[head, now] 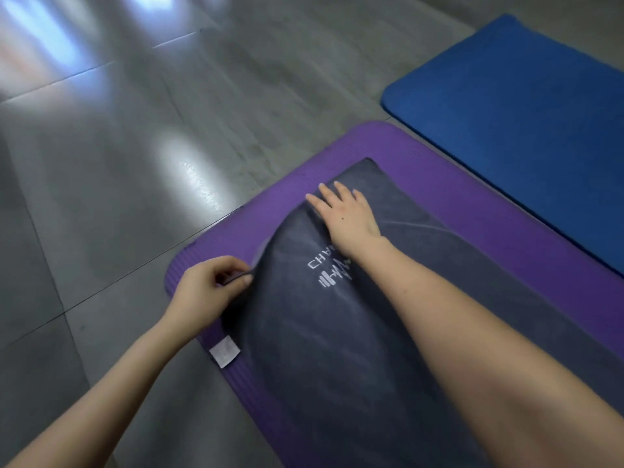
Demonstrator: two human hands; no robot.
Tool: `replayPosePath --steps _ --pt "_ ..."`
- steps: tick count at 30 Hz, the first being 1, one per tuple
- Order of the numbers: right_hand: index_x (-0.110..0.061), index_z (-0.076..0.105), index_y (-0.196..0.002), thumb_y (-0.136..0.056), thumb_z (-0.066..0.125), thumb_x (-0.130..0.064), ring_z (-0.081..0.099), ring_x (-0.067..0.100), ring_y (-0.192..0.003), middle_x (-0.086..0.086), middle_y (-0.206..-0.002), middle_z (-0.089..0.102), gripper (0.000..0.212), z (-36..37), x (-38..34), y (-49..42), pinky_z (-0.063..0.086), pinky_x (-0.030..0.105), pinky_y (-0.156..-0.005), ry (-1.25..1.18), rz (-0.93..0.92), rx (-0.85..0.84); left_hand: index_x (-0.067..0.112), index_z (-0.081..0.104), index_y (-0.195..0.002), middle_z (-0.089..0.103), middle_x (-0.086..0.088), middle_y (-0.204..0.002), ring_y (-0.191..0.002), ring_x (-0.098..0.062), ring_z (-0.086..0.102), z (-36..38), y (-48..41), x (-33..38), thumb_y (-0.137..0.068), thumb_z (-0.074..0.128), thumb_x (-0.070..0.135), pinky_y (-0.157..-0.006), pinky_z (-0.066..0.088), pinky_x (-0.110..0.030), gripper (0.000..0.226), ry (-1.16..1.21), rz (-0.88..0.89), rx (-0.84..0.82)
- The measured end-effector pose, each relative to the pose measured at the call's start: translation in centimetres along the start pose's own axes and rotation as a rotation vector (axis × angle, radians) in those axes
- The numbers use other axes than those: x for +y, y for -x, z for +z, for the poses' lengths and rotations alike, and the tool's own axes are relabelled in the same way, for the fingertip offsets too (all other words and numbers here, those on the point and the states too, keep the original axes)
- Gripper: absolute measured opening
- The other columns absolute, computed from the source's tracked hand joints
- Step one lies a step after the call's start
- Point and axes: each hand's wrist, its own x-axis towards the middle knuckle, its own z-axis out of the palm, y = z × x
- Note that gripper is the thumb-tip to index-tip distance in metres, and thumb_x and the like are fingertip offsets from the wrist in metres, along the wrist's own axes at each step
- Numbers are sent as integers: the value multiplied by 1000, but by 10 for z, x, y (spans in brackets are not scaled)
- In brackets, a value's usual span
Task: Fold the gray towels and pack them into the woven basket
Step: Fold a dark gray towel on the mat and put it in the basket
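A dark gray towel with white lettering lies spread on a purple mat. My left hand pinches the towel's left edge near the mat's corner. My right hand lies flat with straight fingers on the towel's far end, pressing it down. A white label sticks out at the towel's near left edge. No woven basket is in view.
A blue mat lies on the floor to the right of the purple mat. Glossy gray floor tiles stretch to the left and beyond.
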Motion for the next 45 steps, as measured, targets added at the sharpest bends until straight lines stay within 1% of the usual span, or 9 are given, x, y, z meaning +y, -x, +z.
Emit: replayPosePath --steps 3,5,10,15,23,30,33,36,45 --pt "-27 10 -151 -99 30 -13 4 26 -146 4 -159 12 58 -7 -6 -27 2 49 -115 155 -105 -63 20 71 -79 70 4 -75 -69 -6 61 -12 12 9 -81 71 12 -70 48 -25 9 104 46 -148" --pt "-26 31 -146 -99 32 -15 20 27 -142 7 -148 37 48 -11 -1 -35 0 53 -114 252 -107 -88 24 72 -78 71 8 -76 -72 -6 64 -19 17 13 -80 72 13 -73 49 -25 11 118 70 -231" --pt "-25 68 -106 -91 49 -15 46 24 -108 -3 -102 64 26 -21 38 -19 18 44 -108 339 -68 18 21 74 -75 72 -3 -79 -74 -11 64 -28 24 24 -76 75 14 -72 52 -25 8 301 47 -255" --pt "-23 74 -98 -88 55 -13 47 25 -91 -4 -93 70 23 -28 103 29 20 36 -81 98 -52 197 19 73 -72 71 -4 -73 -64 -9 65 -28 24 44 -35 89 53 -56 52 -18 52 651 -3 -388" --pt "-29 73 -103 -90 62 -22 62 20 -97 -4 -101 72 18 -43 159 158 47 31 -78 -297 239 116 19 69 -71 65 -11 -71 -60 -14 60 19 59 103 -47 90 38 -52 50 -22 36 539 38 -860" --pt "-30 71 -88 -89 61 -8 63 5 -52 -8 -71 69 24 -22 169 307 47 12 -53 -786 541 252 14 65 -71 58 -6 -66 -54 -10 57 80 141 176 -65 73 6 -49 52 -23 13 382 19 -1100" --pt "-20 71 -93 -89 58 0 65 2 -69 2 -89 71 25 -4 168 374 55 20 -72 -998 602 343 12 62 -75 57 -1 -64 -55 -7 55 107 189 206 -72 72 1 -53 55 -25 15 254 49 -1214" --pt "-11 72 -99 -88 57 4 61 2 -100 -4 -109 66 23 11 167 439 44 8 -91 -1065 644 472 12 60 -77 56 3 -62 -55 -5 54 136 236 229 -81 66 -4 -55 56 -24 18 99 80 -1313" --pt "1 68 -107 -64 28 28 47 14 -125 15 -126 59 64 82 175 552 32 10 -102 -1162 831 409 19 56 -76 52 2 -72 -57 -3 51 226 312 246 -86 62 1 -57 53 -19 21 -436 205 -1438"
